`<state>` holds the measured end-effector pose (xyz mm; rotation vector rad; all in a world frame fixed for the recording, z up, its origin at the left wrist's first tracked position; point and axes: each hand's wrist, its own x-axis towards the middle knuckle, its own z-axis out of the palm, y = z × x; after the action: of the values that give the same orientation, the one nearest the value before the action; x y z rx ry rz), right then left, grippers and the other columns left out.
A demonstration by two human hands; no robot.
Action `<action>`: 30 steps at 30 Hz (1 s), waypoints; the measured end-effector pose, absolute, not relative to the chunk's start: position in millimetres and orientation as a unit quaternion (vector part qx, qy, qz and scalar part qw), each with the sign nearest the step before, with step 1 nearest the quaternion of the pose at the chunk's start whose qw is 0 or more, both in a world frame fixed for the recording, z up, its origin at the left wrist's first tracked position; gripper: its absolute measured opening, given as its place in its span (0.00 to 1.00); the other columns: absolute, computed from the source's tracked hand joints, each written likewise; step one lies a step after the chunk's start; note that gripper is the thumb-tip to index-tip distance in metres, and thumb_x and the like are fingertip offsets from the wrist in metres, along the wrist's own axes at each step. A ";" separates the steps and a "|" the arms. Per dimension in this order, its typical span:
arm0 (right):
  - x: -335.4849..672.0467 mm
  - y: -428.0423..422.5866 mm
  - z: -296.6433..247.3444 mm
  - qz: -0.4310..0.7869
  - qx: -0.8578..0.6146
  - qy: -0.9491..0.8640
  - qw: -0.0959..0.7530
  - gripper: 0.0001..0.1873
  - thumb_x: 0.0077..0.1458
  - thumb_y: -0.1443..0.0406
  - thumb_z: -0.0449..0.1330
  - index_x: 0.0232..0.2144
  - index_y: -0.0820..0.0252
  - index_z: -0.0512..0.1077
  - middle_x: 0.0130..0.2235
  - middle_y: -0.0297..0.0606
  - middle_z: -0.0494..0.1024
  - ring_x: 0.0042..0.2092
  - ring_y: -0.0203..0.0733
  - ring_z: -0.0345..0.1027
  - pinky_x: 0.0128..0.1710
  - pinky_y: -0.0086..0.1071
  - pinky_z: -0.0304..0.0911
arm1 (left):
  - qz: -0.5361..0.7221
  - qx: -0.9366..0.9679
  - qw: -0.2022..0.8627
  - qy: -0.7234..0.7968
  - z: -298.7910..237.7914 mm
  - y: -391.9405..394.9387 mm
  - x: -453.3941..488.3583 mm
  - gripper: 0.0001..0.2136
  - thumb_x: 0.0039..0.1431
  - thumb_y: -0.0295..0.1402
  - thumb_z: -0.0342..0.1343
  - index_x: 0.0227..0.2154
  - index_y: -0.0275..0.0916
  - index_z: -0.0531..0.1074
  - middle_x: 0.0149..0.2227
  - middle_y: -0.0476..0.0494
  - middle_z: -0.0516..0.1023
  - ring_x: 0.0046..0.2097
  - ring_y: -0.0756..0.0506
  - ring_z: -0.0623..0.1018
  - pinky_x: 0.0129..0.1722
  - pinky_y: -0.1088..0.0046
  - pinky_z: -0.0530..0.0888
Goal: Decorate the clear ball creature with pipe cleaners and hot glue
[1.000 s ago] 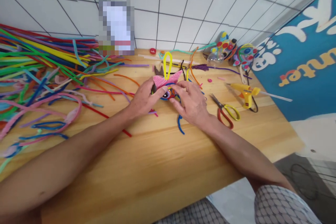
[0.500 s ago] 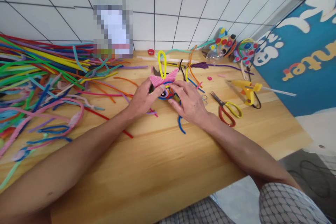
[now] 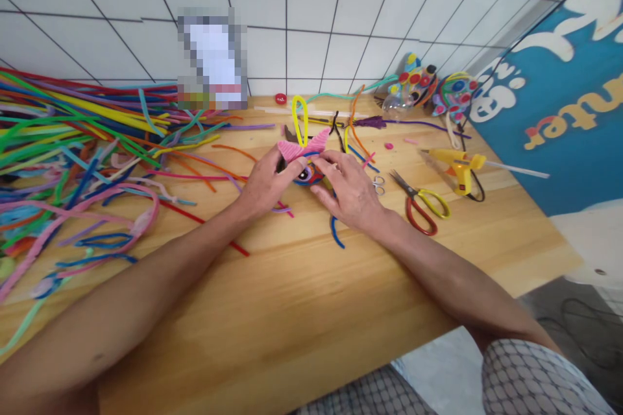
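Between my two hands is a small pipe-cleaner figure (image 3: 304, 174) with a round eye, blue and red parts, pink ears (image 3: 298, 149) and a tall yellow loop (image 3: 300, 120) on top. My left hand (image 3: 267, 183) grips its left side, thumb pressed on the front above the eye. From the other side, my right hand (image 3: 351, 188) holds it with bent fingers, the fingertips on its upper front. My fingers hide much of the figure. A blue pipe cleaner (image 3: 335, 232) lies just below my right hand.
Heaped pipe cleaners (image 3: 87, 117) cover the table's left side. Scissors (image 3: 419, 202), smaller scissors (image 3: 378, 185) and a yellow glue gun (image 3: 455, 162) lie at right. Two decorated figures (image 3: 413, 84) stand at the back, near a purple bundle (image 3: 370, 122). A blurred-out rectangular object (image 3: 214, 58) leans on the tiled wall.
The fingers of my right hand have shifted slightly on the figure's front, and more of its red part shows. Both hands stay in the same place; the view has tilted a little.
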<state>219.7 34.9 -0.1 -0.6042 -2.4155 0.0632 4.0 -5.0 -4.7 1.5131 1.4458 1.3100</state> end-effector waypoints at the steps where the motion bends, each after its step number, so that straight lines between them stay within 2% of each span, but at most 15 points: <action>1: 219.7 34.7 0.0 0.025 -0.229 -0.919 0.319 0.25 0.73 0.57 0.57 0.68 0.55 0.67 0.60 0.53 0.75 0.59 0.60 0.72 0.59 0.59 0.72 | 0.506 0.577 0.329 0.550 -3.7 -5.6 4.0 0.17 0.70 0.49 0.56 0.47 0.42 0.80 0.48 0.43 0.85 0.51 0.38 0.81 0.56 0.59 0.78; 5: 219.8 34.9 -0.2 0.031 -0.221 -0.921 0.320 0.25 0.73 0.57 0.57 0.68 0.54 0.66 0.61 0.53 0.75 0.60 0.60 0.71 0.59 0.60 0.72 | 0.525 0.572 0.325 0.540 0.0 -7.3 4.3 0.20 0.75 0.50 0.49 0.46 0.43 0.80 0.49 0.44 0.85 0.54 0.39 0.80 0.58 0.61 0.76; 11: 219.1 34.5 -1.6 0.032 -0.222 -0.920 0.321 0.27 0.73 0.58 0.57 0.70 0.55 0.65 0.61 0.53 0.75 0.60 0.60 0.71 0.60 0.60 0.72 | 0.491 0.579 0.326 0.563 -5.3 -5.4 3.6 0.17 0.67 0.48 0.59 0.45 0.39 0.79 0.44 0.42 0.84 0.47 0.39 0.81 0.52 0.60 0.77; 15: 218.3 33.6 -2.2 0.049 -0.231 -0.919 0.317 0.26 0.73 0.58 0.57 0.70 0.52 0.66 0.62 0.52 0.74 0.62 0.60 0.70 0.62 0.62 0.71 | 0.492 0.580 0.321 0.565 -9.4 -3.4 3.1 0.16 0.67 0.47 0.59 0.45 0.39 0.80 0.45 0.42 0.84 0.46 0.39 0.81 0.51 0.59 0.77; 21: 218.0 33.1 -2.3 0.050 -0.224 -0.916 0.327 0.26 0.72 0.58 0.58 0.68 0.55 0.67 0.61 0.53 0.74 0.62 0.60 0.70 0.61 0.61 0.71 | 0.486 0.574 0.329 0.571 -6.9 -2.7 4.3 0.16 0.65 0.46 0.59 0.45 0.39 0.80 0.44 0.43 0.84 0.46 0.40 0.81 0.52 0.59 0.78; 27: 220.4 33.1 -1.8 0.080 -0.235 -0.908 0.338 0.33 0.72 0.56 0.59 0.73 0.55 0.59 0.64 0.54 0.74 0.64 0.61 0.69 0.63 0.62 0.69 | 0.486 0.568 0.341 0.569 -5.4 -2.9 4.9 0.17 0.65 0.47 0.60 0.46 0.39 0.80 0.45 0.42 0.84 0.46 0.40 0.81 0.50 0.61 0.78; 30: 219.7 33.0 -2.1 0.069 -0.232 -0.912 0.331 0.30 0.72 0.57 0.58 0.72 0.54 0.61 0.63 0.53 0.74 0.63 0.60 0.70 0.62 0.62 0.69 | 0.485 0.569 0.335 0.573 -4.7 -3.4 4.9 0.17 0.65 0.47 0.60 0.47 0.39 0.79 0.46 0.42 0.84 0.47 0.39 0.81 0.52 0.60 0.77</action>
<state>219.7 33.0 -2.1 -0.6060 -2.3851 0.1810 4.9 -3.4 -4.7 1.4850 1.4957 1.2648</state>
